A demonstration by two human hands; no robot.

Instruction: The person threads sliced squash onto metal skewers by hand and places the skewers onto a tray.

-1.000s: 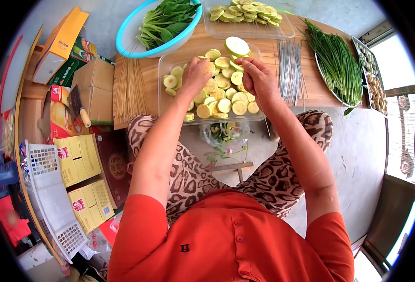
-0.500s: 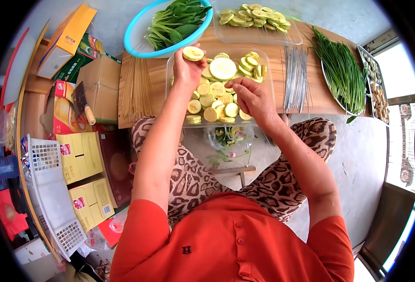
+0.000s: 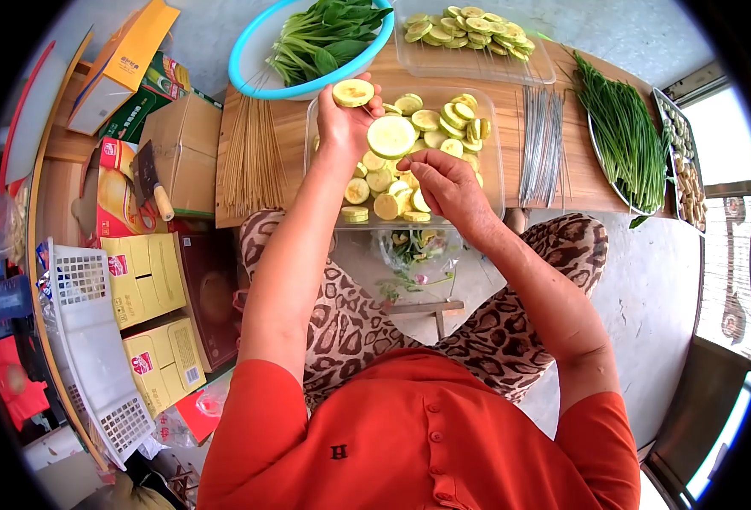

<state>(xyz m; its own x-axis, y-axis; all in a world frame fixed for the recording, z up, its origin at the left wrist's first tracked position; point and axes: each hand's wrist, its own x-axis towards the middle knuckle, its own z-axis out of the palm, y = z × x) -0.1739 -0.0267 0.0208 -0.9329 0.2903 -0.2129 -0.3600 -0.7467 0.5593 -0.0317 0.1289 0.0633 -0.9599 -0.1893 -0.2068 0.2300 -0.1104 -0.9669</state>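
My left hand (image 3: 347, 119), fingers closed, holds up a round zucchini slice (image 3: 352, 93) over the left side of a clear plastic tray (image 3: 498, 191). My right hand (image 3: 446, 180) is pinched over the tray's middle, on what looks like a thin skewer, mostly hidden by the hand. A large pale zucchini slice (image 3: 391, 137) is raised just beyond those fingertips, apart from the slice in my left hand. Many loose zucchini slices (image 3: 385, 206) lie in the tray below.
Bamboo skewers (image 3: 252, 161) lie left of the tray, metal skewers (image 3: 542, 144) right. Behind are a blue-rimmed basin (image 3: 238, 72) of leafy greens and a second tray (image 3: 549, 70) with sliced zucchini. Chives (image 3: 626, 127) lie far right. A cleaver (image 3: 148, 174) is by the boxes.
My right hand and the large slice beyond its fingertips have moved left and slightly toward my body, nearer the left hand. My left hand still holds its slice. The view has shifted slightly.
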